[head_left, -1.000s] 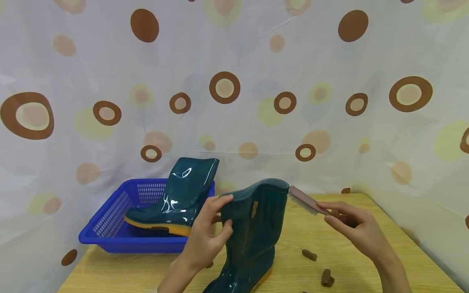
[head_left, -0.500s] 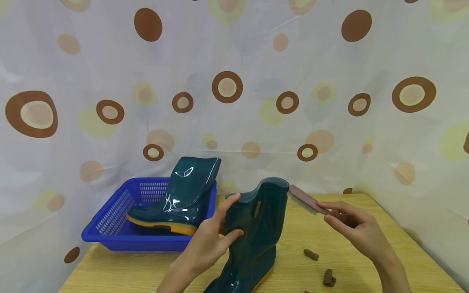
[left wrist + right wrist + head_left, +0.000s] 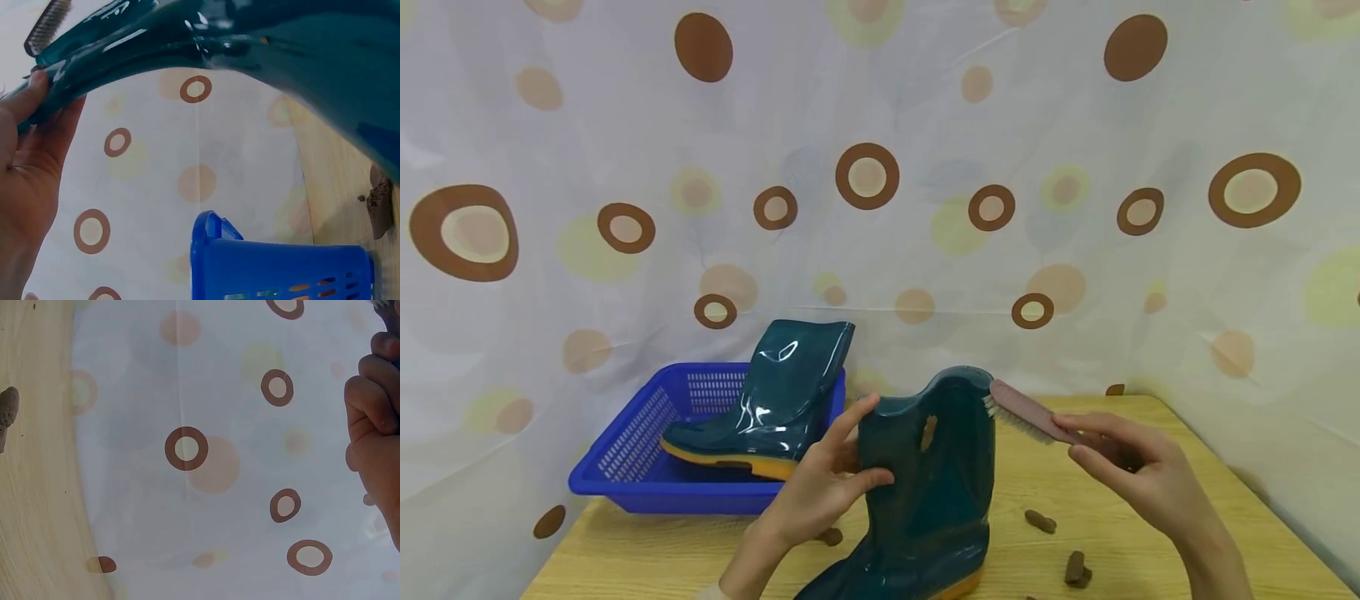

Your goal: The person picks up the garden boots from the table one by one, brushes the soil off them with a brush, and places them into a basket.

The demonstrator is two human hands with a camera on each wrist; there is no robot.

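A dark green rubber boot (image 3: 925, 500) with a yellow sole stands toe to the front left, partly below the head view's edge. My left hand (image 3: 823, 492) pinches its top rim, thumb on the outside. A brown mud-like patch (image 3: 928, 433) sticks to the upper shaft. By the handle, my right hand (image 3: 1138, 471) grips a pinkish brush (image 3: 1026, 412) with pale bristles. Its bristle tip meets the right side of the boot's top. In the right wrist view the right hand (image 3: 378, 437) shows curled fingers; most of the brush is out of frame.
A blue plastic basket (image 3: 700, 504) at the back left holds a second green boot (image 3: 782, 392). Brown clumps (image 3: 1077, 571) lie on the wooden table (image 3: 1120, 500) to the right, and another clump (image 3: 830, 537) lies left of the boot. A patterned sheet hangs behind.
The held boot has turned, its toe swinging left and its shaft showing broader. My left hand has shifted its hold on the rim. The brush's bristles have tilted slightly towards the boot.
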